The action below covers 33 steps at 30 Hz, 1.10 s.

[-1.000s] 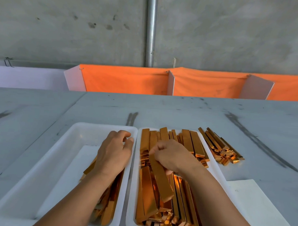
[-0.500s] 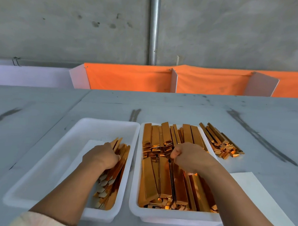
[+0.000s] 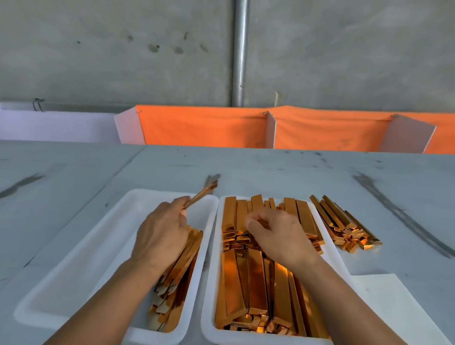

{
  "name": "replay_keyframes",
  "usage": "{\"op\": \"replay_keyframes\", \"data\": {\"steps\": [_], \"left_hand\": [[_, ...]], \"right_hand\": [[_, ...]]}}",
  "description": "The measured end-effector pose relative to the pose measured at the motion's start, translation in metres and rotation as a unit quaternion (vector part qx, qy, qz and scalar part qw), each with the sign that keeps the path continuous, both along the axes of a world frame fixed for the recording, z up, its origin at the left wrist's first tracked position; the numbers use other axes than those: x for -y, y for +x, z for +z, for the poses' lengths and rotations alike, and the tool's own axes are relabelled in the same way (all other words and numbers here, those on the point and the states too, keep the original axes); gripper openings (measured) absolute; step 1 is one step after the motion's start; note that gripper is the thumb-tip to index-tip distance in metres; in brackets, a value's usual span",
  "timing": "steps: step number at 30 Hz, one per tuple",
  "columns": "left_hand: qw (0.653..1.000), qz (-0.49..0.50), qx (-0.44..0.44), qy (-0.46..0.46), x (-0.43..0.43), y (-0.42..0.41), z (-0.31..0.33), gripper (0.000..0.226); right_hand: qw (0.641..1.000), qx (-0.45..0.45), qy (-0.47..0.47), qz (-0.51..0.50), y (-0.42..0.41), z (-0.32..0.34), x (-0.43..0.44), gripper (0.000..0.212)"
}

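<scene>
Premises present as a light-assembly or packing workshop. The grey worktable (image 3: 273, 169) is scuffed and streaked. Behind it stands a bare concrete wall (image 3: 96, 49) with an exposed metal pipe (image 3: 239, 47). Along its far edge, white partition boards (image 3: 271, 133) draped in orange cloth (image 3: 202, 127) divide stations. On it, a left tray (image 3: 108, 245) and right tray (image 3: 266, 341) hold bulk gold-foil strips (image 3: 255, 285), with a loose pile (image 3: 344, 227) alongside.

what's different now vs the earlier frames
The left hand, pressed on the stack of flat copper-coloured card strips in the left white plastic tray half a second ago, now grips one strip, angled up toward the far rim. The right hand stays curled over the copper boxes in the right white tray. Trays and the loose pile unmoved.
</scene>
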<state>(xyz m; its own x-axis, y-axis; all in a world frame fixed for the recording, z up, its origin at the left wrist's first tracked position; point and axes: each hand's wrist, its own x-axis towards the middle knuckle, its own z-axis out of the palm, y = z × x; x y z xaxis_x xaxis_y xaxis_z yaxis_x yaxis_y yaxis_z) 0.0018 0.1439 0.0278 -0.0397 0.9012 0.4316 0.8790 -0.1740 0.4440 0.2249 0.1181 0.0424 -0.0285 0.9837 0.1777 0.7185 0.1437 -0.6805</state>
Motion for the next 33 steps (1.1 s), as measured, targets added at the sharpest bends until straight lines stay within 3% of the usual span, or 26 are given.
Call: {"op": "replay_keyframes", "data": {"steps": [5,8,18,21,28,31,33], "left_hand": [[0.990,-0.112,-0.049,0.065,0.013,0.022,-0.006,0.049],[0.987,-0.117,-0.083,0.071,0.013,0.025,-0.013,0.053],[0.995,-0.091,0.027,-0.001,0.011,0.022,-0.018,0.046],[0.995,-0.091,0.031,-0.006,0.012,0.022,-0.018,0.043],[0.990,0.097,0.104,-0.017,-0.002,0.008,-0.019,0.037],[0.981,0.172,0.045,-0.079,-0.002,-0.002,-0.018,0.043],[0.985,0.164,0.001,-0.050,0.002,0.001,-0.013,0.053]], "right_hand": [[0.963,-0.268,-0.034,0.010,-0.007,-0.005,-0.003,0.041],[0.931,-0.359,-0.062,0.011,-0.007,-0.006,-0.002,0.040],[0.909,-0.405,-0.097,0.020,-0.006,-0.011,-0.006,0.011],[0.912,-0.398,-0.100,0.009,-0.004,-0.013,-0.008,0.013],[0.931,-0.357,-0.074,-0.018,-0.001,-0.015,-0.007,0.028],[0.934,-0.350,-0.073,-0.003,0.000,-0.013,-0.006,0.030],[0.938,-0.339,-0.073,0.012,-0.002,-0.012,-0.005,0.031]]}}
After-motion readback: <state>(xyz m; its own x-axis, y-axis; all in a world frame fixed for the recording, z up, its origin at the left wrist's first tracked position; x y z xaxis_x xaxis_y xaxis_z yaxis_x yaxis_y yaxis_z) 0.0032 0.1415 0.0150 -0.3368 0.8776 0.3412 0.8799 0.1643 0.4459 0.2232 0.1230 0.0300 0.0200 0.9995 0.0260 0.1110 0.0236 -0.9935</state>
